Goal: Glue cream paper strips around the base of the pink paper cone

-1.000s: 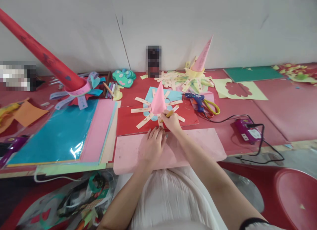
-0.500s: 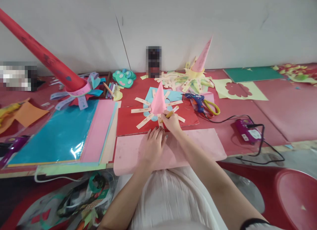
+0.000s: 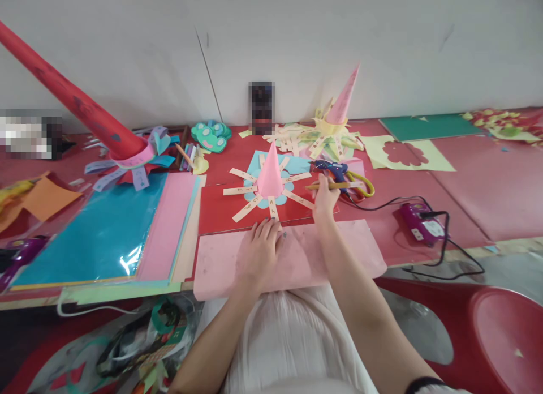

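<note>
A pink paper cone (image 3: 270,176) stands on a blue flower-shaped paper base (image 3: 251,199), ringed by several cream paper strips (image 3: 246,208) with handwritten marks. Beneath it lies a red sheet (image 3: 216,215). My left hand (image 3: 263,248) rests flat, fingers spread, on a pink sheet (image 3: 356,249), its fingertips at the end of the front strip. To the right of the cone, my right hand (image 3: 326,200) is closed around a yellow-brown marker pen (image 3: 335,185), held nearly level beside the right-hand strip.
Behind my right hand lie a blue glue gun (image 3: 331,167) and yellow-handled scissors (image 3: 365,184). The glue gun's cord runs to a purple power box (image 3: 424,223). A finished pink cone (image 3: 344,99) stands behind, a tall red cone (image 3: 97,122) and coloured sheets (image 3: 102,230) at left.
My right hand has lifted off the front strip and moved right with the marker pen, which now points left. My left hand stays in place on the pink sheet.
</note>
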Available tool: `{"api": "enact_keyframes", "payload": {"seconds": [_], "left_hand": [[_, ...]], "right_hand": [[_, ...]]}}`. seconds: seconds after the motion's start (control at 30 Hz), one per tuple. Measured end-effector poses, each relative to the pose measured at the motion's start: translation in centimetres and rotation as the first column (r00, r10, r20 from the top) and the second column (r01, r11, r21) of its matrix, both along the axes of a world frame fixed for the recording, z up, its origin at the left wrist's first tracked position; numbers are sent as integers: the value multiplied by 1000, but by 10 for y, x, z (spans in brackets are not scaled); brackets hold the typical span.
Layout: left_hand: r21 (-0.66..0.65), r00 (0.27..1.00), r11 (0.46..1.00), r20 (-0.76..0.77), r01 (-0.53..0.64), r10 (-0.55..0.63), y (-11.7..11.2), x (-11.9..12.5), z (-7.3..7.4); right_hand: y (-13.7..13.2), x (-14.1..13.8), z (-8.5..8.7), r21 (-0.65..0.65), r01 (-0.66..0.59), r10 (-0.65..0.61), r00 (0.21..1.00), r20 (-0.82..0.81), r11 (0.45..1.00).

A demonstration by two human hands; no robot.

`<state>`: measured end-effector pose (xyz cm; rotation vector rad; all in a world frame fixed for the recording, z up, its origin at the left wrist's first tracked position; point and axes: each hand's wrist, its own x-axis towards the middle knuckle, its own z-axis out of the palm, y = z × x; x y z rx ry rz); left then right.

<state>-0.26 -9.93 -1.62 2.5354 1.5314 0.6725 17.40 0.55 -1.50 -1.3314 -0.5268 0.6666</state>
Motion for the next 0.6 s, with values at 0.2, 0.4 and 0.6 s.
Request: {"api": "enact_keyframes", "payload": {"seconds": [0.2, 0.4, 0.6], "left_hand": [[-9, 1000, 1000, -24, -8, 8, -2, 2, 0], [-6, 1000, 1000, -25, -1, 0, -2, 1, 0], [2, 1000, 1000, -23, 0, 1, -1, 0, 0]], "right_hand": [[3, 11, 3, 22, 36, -33, 992, -118, 999], [3, 7, 1, 8, 11, -10, 996, -93, 1000], [5, 6, -7, 22, 5, -4, 999, -45, 1000]]}}
